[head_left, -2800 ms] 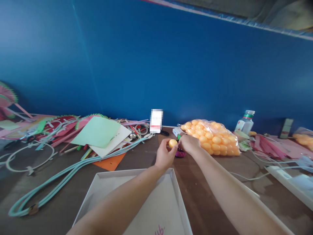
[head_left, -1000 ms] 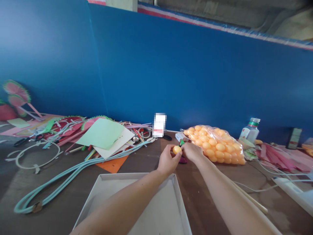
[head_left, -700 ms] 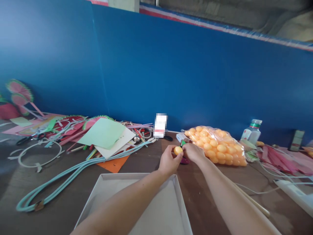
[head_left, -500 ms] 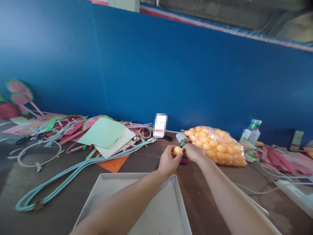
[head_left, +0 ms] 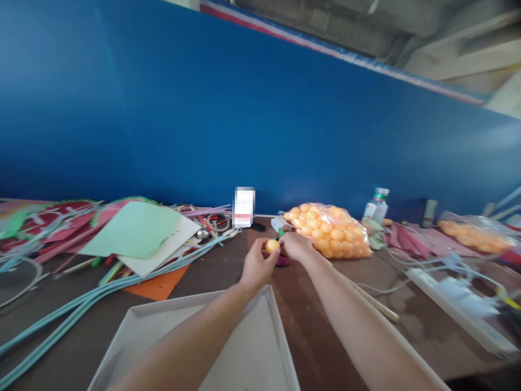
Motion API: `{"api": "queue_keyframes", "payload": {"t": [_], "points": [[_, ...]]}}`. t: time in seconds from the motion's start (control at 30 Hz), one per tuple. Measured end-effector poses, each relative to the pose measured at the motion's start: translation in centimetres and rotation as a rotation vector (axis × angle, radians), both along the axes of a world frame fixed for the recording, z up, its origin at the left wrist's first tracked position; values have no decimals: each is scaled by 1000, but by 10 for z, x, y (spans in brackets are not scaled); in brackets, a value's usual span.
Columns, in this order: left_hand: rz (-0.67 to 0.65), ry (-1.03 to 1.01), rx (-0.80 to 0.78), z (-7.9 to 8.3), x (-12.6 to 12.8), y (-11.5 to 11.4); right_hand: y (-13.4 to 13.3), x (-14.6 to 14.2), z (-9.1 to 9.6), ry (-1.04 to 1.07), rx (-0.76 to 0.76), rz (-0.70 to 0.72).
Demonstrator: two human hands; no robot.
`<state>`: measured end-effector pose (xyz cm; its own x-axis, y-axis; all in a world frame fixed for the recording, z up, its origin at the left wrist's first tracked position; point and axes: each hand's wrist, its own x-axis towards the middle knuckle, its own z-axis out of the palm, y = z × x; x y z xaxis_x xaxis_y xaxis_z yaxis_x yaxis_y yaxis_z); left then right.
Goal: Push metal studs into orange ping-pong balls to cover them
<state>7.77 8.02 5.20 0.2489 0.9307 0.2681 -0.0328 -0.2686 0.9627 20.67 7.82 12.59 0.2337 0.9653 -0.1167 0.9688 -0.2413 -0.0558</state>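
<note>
My left hand [head_left: 257,265] pinches a small orange ball [head_left: 272,246] between thumb and fingers. Close beside it, on the right, my right hand [head_left: 298,247] has its fingers closed near the ball; whatever they hold is hidden. A small green piece [head_left: 281,233] shows just past the right fingertips, and a dark purple object [head_left: 283,261] lies beneath the hands; neither can be made out clearly. Right behind the right hand, a clear plastic bag [head_left: 331,231] full of similar orange balls rests on the brown table [head_left: 321,320].
A shallow white tray [head_left: 280,339] sits under my left forearm. Leftward are light blue tubing [head_left: 91,293], green paper [head_left: 134,231] and orange paper [head_left: 158,283]. At right are a bottle [head_left: 376,207], a power strip [head_left: 459,312] and another ball bag [head_left: 474,231]. A blue partition [head_left: 244,119] stands behind.
The camera has turned to the right, so everything shifts left in view and the second ball bag shows more fully. Both hands stay together, with the left still holding the orange ball.
</note>
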Motion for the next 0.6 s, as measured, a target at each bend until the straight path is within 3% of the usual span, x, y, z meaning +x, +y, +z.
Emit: {"api": "queue_keyframes", "payload": {"t": [0.27, 0.6], "points": [[-24, -42, -87, 5, -1, -3, 2, 3, -7, -10, 17, -43], [-5, -20, -30, 6, -1, -3, 4, 0, -6, -29, -31, -37]]}}
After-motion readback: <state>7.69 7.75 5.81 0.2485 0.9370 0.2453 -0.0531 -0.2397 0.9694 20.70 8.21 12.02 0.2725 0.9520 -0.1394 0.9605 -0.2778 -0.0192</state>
